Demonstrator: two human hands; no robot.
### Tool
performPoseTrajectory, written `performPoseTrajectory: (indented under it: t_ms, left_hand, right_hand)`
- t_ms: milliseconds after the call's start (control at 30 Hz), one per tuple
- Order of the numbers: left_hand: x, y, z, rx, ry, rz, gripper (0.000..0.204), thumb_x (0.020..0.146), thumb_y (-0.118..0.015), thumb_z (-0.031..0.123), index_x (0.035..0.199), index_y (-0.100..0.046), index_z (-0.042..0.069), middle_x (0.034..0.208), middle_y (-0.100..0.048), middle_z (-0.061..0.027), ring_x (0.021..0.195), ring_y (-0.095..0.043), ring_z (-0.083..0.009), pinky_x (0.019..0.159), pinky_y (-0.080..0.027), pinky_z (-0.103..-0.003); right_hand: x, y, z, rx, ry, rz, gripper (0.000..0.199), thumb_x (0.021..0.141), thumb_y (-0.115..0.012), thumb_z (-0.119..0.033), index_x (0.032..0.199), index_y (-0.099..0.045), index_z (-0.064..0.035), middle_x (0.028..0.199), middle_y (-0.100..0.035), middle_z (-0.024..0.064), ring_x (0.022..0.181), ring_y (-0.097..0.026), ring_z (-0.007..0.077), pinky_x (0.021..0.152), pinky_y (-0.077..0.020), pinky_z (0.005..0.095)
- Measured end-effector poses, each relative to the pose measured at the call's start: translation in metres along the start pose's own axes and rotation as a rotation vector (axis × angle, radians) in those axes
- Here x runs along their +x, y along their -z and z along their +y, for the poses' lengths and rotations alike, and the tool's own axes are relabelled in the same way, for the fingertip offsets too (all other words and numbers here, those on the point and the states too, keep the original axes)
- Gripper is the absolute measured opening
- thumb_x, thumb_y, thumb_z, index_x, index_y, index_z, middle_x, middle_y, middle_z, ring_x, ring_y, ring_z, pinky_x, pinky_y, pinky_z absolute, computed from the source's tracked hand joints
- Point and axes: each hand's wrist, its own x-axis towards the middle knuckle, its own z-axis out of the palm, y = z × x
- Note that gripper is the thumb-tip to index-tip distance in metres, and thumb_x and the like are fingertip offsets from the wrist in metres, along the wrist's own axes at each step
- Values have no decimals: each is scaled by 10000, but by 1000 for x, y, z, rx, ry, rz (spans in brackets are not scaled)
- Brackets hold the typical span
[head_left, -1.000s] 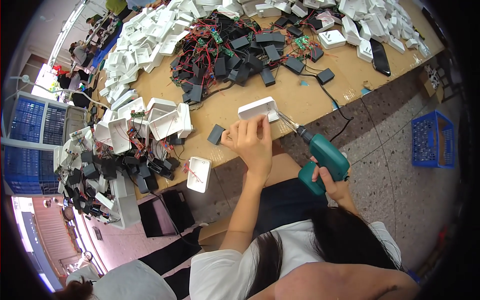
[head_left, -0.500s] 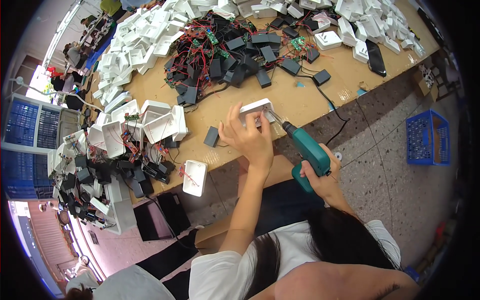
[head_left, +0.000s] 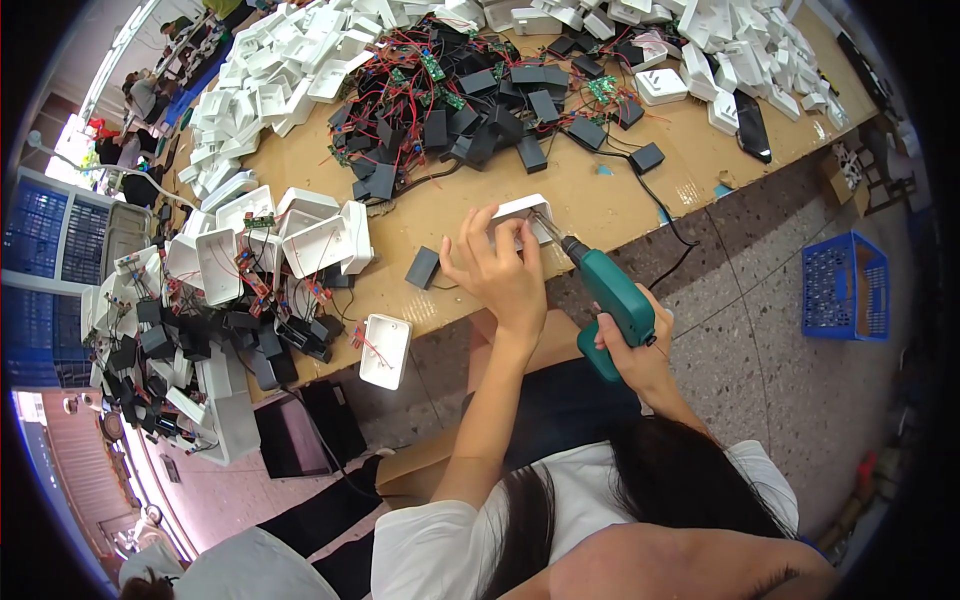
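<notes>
At the table's front edge, my left hand (head_left: 503,277) steadies a small white plastic case (head_left: 512,208), its fingers along the near side and partly covering it. My right hand (head_left: 640,352) is wrapped round the grip of a green electric screwdriver (head_left: 618,297). The long bit slants up and left into the open case, by its right inner corner; whether a screw sits under the tip is too small to tell. A black rectangular block (head_left: 422,268) lies just left of my left hand. Farther left, an open white case (head_left: 386,350) with red wires overhangs the edge.
Black blocks with red wires and green boards (head_left: 440,110) are heaped behind my hands. White cases (head_left: 275,90) pile up along the far side. A black phone (head_left: 752,128) lies far right. A blue crate (head_left: 846,287) stands on the floor. Another person (head_left: 240,565) sits at lower left.
The whole view has shifted slightly. Both hands keep their hold, and the screwdriver's bit stays inside the white case with little visible movement.
</notes>
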Motion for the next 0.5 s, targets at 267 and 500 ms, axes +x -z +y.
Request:
performPoseTrajectory:
  t_ms: [267, 500]
  left_hand:
    - [0, 9, -7, -18, -2, 1, 101, 832, -792, 132, 884, -705, 126, 1261, -621, -26, 1286, -571, -241, 1149, -294, -532]
    - [-2, 16, -12, -25, 5, 7, 105, 834, -796, 142, 877, -701, 125, 1251, -621, -32, 1278, -573, -242, 1146, -294, -536]
  right_hand:
    - [-6, -11, -8, -36, 21, -13, 201, 892, -777, -83, 1001, -665, 44, 890, -635, 130, 729, -638, 243, 664, -506, 336]
    - [-15, -19, -10, -37, -16, 12, 188, 889, -777, -74, 959, -646, 42, 851, -614, 126, 699, -617, 244, 638, -488, 344]
